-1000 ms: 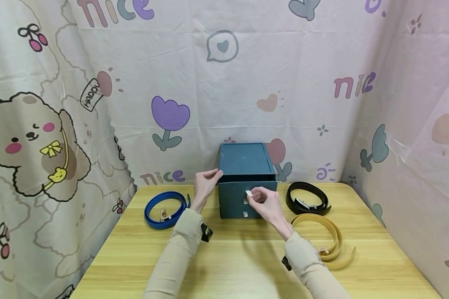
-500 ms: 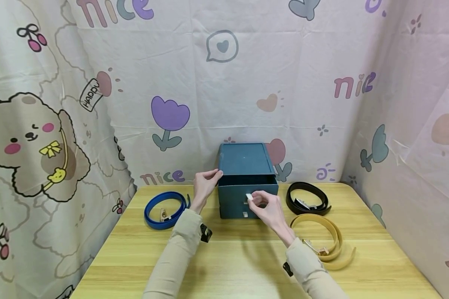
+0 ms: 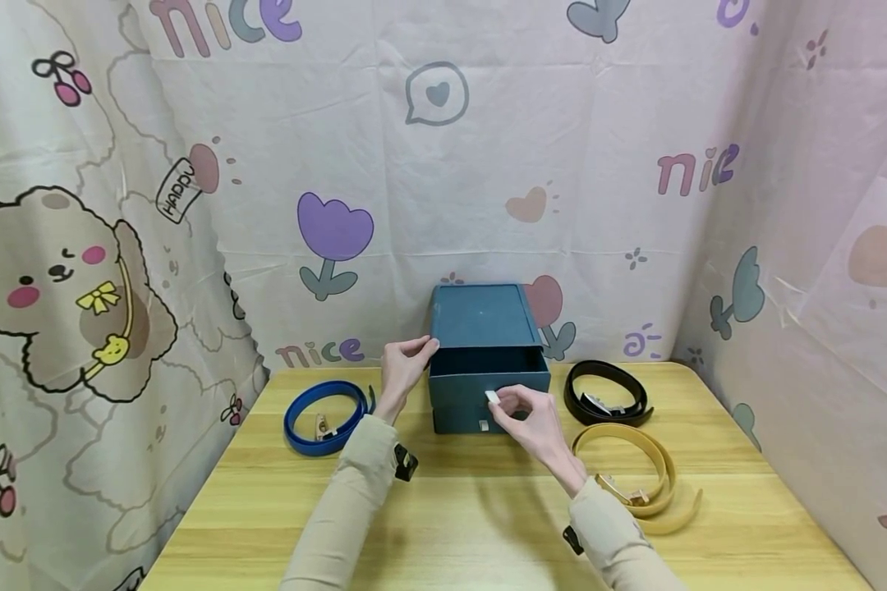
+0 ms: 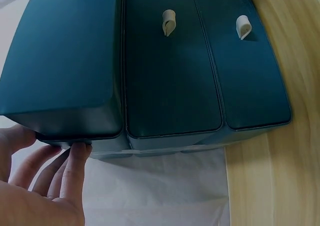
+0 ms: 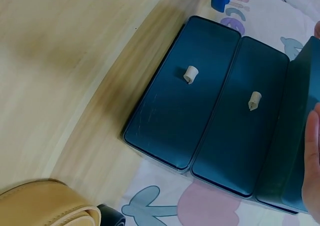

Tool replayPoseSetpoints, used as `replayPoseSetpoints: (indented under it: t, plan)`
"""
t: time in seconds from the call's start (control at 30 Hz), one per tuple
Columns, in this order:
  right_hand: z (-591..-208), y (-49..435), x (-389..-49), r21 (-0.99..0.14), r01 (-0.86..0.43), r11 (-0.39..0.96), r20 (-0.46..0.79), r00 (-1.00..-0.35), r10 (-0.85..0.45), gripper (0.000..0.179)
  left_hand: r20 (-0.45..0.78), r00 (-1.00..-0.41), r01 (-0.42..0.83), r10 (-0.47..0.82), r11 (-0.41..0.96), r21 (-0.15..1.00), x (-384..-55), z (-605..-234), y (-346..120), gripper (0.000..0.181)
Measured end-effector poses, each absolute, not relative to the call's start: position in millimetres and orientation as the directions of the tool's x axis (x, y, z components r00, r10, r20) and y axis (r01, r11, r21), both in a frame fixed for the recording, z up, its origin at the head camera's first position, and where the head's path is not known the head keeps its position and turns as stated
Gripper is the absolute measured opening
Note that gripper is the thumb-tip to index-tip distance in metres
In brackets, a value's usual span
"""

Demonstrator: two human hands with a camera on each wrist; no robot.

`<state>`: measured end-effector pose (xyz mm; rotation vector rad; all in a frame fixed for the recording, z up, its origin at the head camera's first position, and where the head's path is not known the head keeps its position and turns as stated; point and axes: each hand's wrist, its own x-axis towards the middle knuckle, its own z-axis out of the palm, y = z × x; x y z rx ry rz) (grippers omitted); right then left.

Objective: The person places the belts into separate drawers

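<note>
Teal drawer front (image 3: 461,390), horizontally long, toward person (image 3: 333,513)

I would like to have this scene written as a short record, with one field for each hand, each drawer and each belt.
Left hand: grips upper left front corner of teal drawer box
Right hand: pinches white tab of top drawer
Top drawer: partly pulled out; contents cannot be told
Middle drawer: closed
Bottom drawer: closed
Blue belt: coiled on wooden table, left of box
Black belt: coiled, right of box
Yellow belt: loosely coiled, nearer the person than black belt
</note>
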<state>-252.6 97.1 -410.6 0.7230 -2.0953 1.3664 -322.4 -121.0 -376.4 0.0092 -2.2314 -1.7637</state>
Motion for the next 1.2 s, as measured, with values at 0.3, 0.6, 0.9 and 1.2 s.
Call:
replayPoseSetpoints:
  t: [0.3, 0.6, 0.9, 1.2]
  plan:
    - [-414, 102, -250, -0.595, -0.731, 0.335, 0.713, -0.672, -0.201, 0.011, 0.204, -0.961, 0.160, -0.186, 0.226, 0.961, -324, -377, -122, 0.035]
    - [-440, 111, -270, -0.447, -0.852, 0.273, 0.818, -0.513, -0.261, 0.022, 0.210, -0.959, 0.164, -0.192, 0.228, 0.960, -322, -376, -121, 0.034]
    - [-446, 116, -273, -0.403, -0.888, 0.221, 0.840, -0.455, -0.296, 0.025, 0.206, -0.960, 0.159, -0.192, 0.234, 0.959, -323, -378, -121, 0.034]
    - [-446, 115, -267, -0.379, -0.903, 0.203, 0.856, -0.425, -0.295, 0.025, 0.226, -0.955, 0.174, -0.194, 0.255, 0.951, -324, -379, -121, 0.034]
